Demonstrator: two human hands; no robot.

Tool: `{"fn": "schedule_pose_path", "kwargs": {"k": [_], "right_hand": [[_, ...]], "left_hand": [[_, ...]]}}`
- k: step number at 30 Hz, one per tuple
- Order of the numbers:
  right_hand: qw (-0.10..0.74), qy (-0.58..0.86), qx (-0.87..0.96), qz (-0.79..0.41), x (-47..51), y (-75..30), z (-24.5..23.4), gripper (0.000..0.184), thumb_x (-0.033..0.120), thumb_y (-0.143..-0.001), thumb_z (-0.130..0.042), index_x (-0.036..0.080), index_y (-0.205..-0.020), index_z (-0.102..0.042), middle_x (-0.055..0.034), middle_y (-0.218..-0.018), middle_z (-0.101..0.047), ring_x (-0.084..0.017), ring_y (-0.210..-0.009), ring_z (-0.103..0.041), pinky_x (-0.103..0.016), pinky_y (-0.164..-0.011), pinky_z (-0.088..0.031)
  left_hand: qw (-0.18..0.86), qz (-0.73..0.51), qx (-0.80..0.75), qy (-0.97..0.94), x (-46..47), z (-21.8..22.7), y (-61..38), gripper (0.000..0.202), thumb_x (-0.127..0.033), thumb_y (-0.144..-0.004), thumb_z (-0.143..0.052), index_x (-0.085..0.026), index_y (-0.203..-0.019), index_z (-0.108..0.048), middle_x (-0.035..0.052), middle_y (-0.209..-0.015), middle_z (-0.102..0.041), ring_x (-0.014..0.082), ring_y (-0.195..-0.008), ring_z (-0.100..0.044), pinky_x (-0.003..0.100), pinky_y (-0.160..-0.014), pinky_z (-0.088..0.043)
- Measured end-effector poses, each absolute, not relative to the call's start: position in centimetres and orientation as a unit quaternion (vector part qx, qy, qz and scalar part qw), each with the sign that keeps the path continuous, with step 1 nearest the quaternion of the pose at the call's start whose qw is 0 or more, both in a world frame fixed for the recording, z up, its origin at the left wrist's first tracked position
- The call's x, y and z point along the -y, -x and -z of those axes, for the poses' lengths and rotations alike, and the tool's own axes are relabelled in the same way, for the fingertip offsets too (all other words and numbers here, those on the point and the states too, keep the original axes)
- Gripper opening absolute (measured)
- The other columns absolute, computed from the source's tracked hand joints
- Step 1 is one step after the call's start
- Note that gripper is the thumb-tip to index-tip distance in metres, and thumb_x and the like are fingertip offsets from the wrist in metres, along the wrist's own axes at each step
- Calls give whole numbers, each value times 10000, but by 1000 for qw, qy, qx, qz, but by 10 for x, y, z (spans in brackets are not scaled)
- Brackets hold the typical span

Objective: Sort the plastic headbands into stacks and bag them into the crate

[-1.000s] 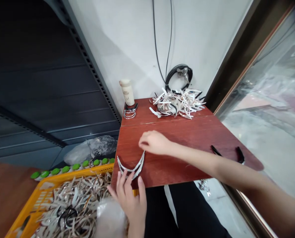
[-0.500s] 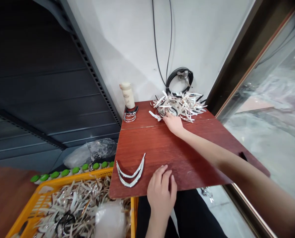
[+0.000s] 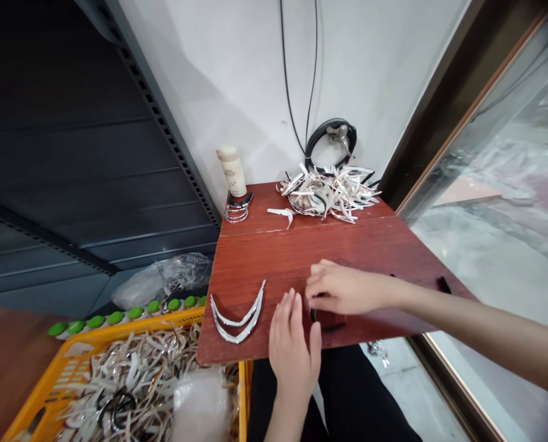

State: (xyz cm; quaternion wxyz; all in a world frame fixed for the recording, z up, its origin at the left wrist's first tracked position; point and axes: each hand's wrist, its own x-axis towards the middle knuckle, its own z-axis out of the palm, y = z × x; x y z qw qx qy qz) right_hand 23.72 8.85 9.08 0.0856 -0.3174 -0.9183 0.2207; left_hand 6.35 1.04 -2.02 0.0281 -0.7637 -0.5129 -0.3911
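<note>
My right hand point(image 3: 335, 287) is over the front part of the red-brown table, fingers curled together around a small dark curved strip point(image 3: 313, 315) that shows below them. Most of that strip is hidden by the fingers. Close beside it on the left, my left hand point(image 3: 293, 344) rests at the table's front edge, its fingers stretched out and its thumb apart. Two curved silver-white strips point(image 3: 237, 319) lie nested on the table left of my left hand. At the back sits a tangled pile of white and silvery curved strips point(image 3: 333, 191), with a loose white strip point(image 3: 281, 212) in front.
A cream bottle point(image 3: 232, 172) and a few stacked curved strips point(image 3: 237, 210) stand at the table's point(image 3: 255, 258) back left corner. Lower left is a yellow crate point(image 3: 71, 368) full of strips, beside green-capped jars point(image 3: 116, 317). A coiled black cable point(image 3: 308, 153) hangs against the wall.
My right hand has come back from the pile toward my left hand, now with a dark curved strip. A white strip lies apart before the pile. My left hand has stayed nearly in place.
</note>
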Motion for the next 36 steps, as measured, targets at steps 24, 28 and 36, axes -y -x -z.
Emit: {"fn": "schedule_pose_path", "kwargs": {"k": [24, 28, 36], "right_hand": [[111, 703, 680, 178, -278, -298, -72, 310, 130, -908, -424, 51, -1007, -707, -223, -1038, -660, -338, -1068, -491, -453, -900, -306], [174, 713, 650, 197, -277, -305, -97, 313, 168, -950, -367, 56, -1099, -619, -225, -1048, -658, -317, -979, -561, -401, -832, -355], [153, 655, 730, 120, -247, -316, -124, 227, 298, -970, -459, 169, -1105, -589, -121, -961, -704, -266, -853, -625, -326, -706, -385]], "left_hand": [[38, 319, 482, 815, -15, 14, -63, 382, -100, -930, -390, -202, -1219, -617, 51, -1249, -684, 213, -1162, -632, 437, -1038, -491], [34, 319, 479, 817, -14, 13, -63, 379, -102, -914, -411, -201, -1217, -617, 54, -1279, -666, 225, -1191, -612, 439, -1045, -490], [3, 330, 478, 814, -13, 9, -63, 256, -173, -910, -514, -246, -1110, -654, 43, -1279, -659, 243, -1211, -597, 480, -1059, -479]]}}
